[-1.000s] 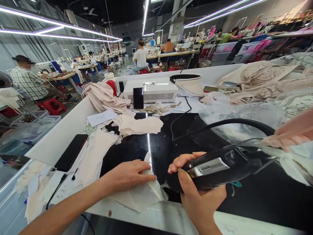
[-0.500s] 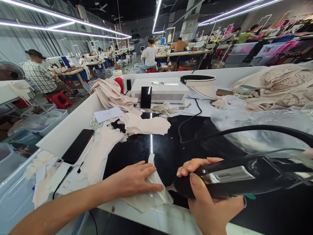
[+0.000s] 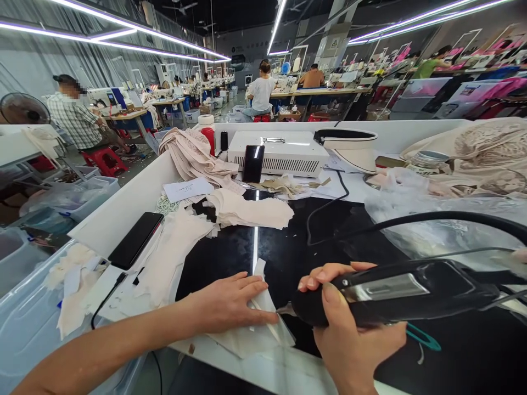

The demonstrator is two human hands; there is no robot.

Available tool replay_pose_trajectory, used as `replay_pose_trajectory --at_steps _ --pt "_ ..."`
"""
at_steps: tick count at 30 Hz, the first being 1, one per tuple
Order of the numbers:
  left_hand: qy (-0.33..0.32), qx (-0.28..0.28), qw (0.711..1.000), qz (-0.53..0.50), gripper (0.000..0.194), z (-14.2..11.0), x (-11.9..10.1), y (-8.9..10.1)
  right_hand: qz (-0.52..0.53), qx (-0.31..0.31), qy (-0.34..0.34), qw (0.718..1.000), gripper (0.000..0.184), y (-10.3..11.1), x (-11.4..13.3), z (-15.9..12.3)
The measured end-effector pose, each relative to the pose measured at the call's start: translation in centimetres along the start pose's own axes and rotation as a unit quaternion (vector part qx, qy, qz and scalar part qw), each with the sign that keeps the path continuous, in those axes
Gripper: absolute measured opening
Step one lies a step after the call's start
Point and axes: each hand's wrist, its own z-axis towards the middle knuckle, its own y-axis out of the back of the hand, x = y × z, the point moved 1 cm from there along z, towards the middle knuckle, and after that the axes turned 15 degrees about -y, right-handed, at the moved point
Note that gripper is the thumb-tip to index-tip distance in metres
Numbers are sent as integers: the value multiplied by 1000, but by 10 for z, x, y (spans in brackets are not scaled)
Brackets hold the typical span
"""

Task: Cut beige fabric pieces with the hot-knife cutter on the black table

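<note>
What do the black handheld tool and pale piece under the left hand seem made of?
Black tool: probably plastic, from its satin curves; its silver panel shines like metal, perhaps plated plastic. Pale piece: thin, matte, slightly translucent; perhaps fabric or paper, no weave discernible.

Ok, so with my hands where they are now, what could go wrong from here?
The pointed grey tip of the black handheld tool with a silver panel, gripped in your right hand, sits right by the fingers of your left hand, so a slip could jab them. The thin off-white sheets under that hand might shift if pushed. The thick black cable arching past the crumpled clear plastic could catch and hamper the tool.
</note>
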Motion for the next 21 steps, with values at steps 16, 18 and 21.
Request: replay_pose_trajectory --at_steps 16,18,21 --pt "5 30 999 -37 47 -2 -2 1 8 -6 15 1000 39 -7 -4 4" --pt "4 30 999 -36 48 -2 -2 1 6 -5 13 1000 39 -7 -6 4" --pt "5 35 999 -39 49 -2 -2 1 -1 -10 15 1000 38 -6 -8 4"
